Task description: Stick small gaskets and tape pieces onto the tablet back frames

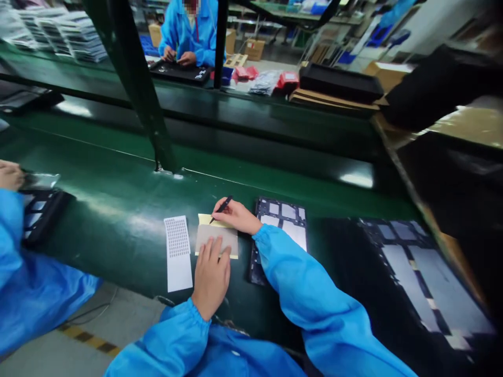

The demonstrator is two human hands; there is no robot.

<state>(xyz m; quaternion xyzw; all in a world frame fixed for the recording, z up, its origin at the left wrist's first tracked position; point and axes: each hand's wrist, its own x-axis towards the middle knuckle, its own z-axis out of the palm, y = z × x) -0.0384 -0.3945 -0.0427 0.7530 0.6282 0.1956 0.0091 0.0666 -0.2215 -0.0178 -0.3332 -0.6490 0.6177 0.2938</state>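
Note:
My right hand [231, 213] is closed in a pinch around black tweezers [223, 206]. Their fine tip points down at the yellow top edge of a small greyish sheet [216, 235] on the green bench. Flat on the lower part of that sheet lies my left hand [212, 272], fingers stretched out and holding nothing. To the left is a white label sheet [178, 251] with rows of small dark marks on its upper half. Partly hidden behind my right forearm, a black frame with pale panels [288, 211] rests on the bench.
A larger black frame with grey panels [416, 262] lies at the right. At the left edge, another person's hand [10, 175] is near a black tray [43, 209]. A slanted green post [137, 89] rises from the bench. Across it, a person in blue [190, 31] works.

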